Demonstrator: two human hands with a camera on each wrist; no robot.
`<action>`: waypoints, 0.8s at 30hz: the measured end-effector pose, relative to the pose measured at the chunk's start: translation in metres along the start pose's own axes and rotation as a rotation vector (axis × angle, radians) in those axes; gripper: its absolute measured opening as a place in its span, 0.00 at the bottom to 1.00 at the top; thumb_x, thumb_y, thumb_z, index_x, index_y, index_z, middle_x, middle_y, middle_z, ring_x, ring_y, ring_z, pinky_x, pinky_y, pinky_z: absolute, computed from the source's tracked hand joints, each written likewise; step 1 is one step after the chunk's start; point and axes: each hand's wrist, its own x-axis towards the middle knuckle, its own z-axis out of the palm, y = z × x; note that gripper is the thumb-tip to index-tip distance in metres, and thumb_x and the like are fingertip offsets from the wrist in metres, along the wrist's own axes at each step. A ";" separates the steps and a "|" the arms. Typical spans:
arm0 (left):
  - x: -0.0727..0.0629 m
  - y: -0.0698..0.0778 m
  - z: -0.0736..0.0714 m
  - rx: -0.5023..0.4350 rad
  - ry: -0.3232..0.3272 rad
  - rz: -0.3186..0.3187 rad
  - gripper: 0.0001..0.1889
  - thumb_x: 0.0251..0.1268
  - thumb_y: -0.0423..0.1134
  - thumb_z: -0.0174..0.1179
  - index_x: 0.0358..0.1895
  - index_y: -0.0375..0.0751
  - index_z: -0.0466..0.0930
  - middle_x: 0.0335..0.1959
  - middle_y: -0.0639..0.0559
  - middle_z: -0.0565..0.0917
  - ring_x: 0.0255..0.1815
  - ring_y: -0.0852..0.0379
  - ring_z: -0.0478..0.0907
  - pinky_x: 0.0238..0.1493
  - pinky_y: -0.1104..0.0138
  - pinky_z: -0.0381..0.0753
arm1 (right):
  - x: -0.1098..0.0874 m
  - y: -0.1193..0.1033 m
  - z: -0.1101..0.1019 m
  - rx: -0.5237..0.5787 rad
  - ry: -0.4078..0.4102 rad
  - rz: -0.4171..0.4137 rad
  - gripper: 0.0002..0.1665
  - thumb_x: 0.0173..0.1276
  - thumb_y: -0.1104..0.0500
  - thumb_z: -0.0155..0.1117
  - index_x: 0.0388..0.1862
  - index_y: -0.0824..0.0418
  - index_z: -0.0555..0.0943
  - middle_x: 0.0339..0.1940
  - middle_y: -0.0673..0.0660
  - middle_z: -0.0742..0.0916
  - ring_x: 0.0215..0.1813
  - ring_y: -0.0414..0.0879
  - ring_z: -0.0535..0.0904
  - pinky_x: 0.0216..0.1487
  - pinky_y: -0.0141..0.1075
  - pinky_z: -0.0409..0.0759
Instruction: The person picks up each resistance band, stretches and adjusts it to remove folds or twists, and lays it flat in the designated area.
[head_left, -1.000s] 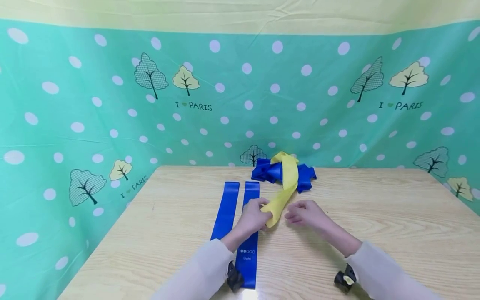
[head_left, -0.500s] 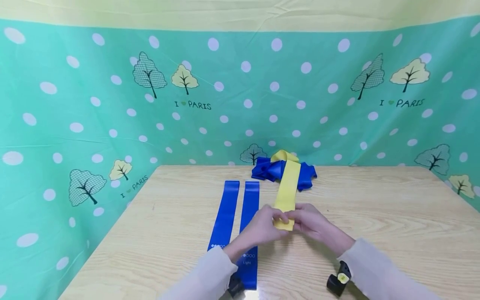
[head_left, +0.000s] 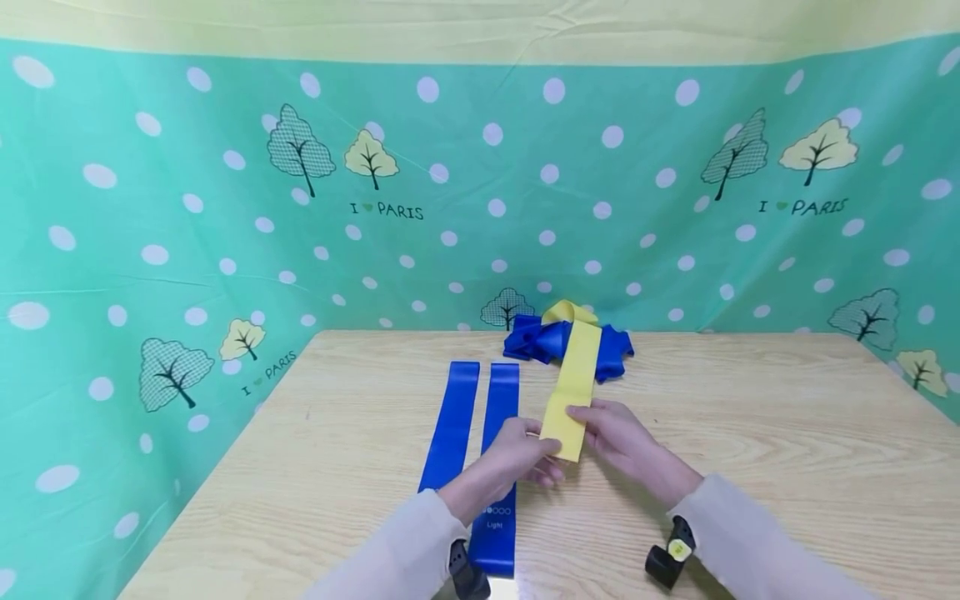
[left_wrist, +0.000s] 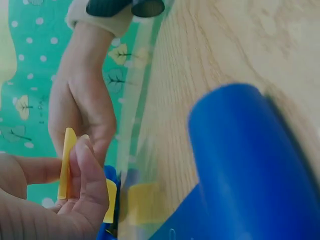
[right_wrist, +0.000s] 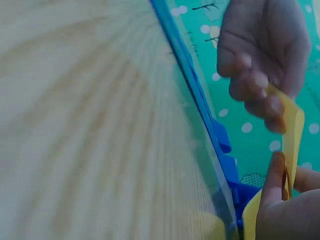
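Two hands w/ one flexible, flat yellow strip (head_left: 576, 367), the landmark for all places below (L & R = the person's own). The strip's far part runs over one crumpled, shiny blue heap (head_left: 551, 342); its near end is raised off the one pale wood-grain counter (head_left: 750, 433). L hand (head_left: 517, 454): narrow, pinching the strip's near end at its L edge, thumb on top, fingers partly below. R hand (head_left: 618, 433): also narrow, pinching the strip's R edge slightly farther up, thumb on top.

Two long, flat, glossy blue bands lie side by side, apart, L of the strip: the outer band (head_left: 453, 417), near end hidden by the L arm, & the inner band (head_left: 493, 546), marked "Light" w/ a row of small circles, partly covered by the same arm. No. of pieces in the heap: cannot tell. One yellow curl (head_left: 566, 312) shows at the strip's far end, behind the heap; whether it is the same piece, cannot tell.

Nearer the viewer than the strip: two black wrist devices, one L (head_left: 468, 573), one R (head_left: 663, 568), & two pale sleeves (head_left: 757, 542). Beyond the strip: one green, white-dotted cloth backdrop (head_left: 480, 200), w/ nine printed trees & three "PARIS" captions in head view.
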 end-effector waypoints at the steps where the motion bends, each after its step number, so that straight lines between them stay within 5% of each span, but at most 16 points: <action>1: -0.001 0.000 0.001 0.001 -0.003 0.006 0.10 0.65 0.31 0.55 0.47 0.32 0.77 0.28 0.43 0.85 0.19 0.61 0.80 0.25 0.70 0.81 | 0.002 0.000 0.000 0.023 0.010 0.004 0.32 0.71 0.66 0.53 0.67 0.79 0.57 0.48 0.57 0.84 0.46 0.36 0.81 0.50 0.28 0.79; 8: -0.012 0.002 0.006 -0.002 -0.062 -0.008 0.09 0.63 0.30 0.57 0.45 0.33 0.76 0.29 0.44 0.86 0.18 0.61 0.78 0.23 0.70 0.79 | 0.021 -0.009 -0.008 0.074 0.112 0.034 0.31 0.71 0.65 0.53 0.67 0.78 0.58 0.34 0.48 0.83 0.38 0.33 0.81 0.45 0.25 0.80; 24: -0.032 -0.002 -0.004 0.036 -0.178 -0.054 0.07 0.58 0.28 0.60 0.40 0.35 0.79 0.25 0.44 0.85 0.17 0.59 0.77 0.19 0.74 0.75 | 0.057 -0.037 -0.035 0.063 0.249 0.039 0.33 0.70 0.65 0.55 0.70 0.70 0.58 0.46 0.49 0.75 0.36 0.32 0.78 0.45 0.23 0.78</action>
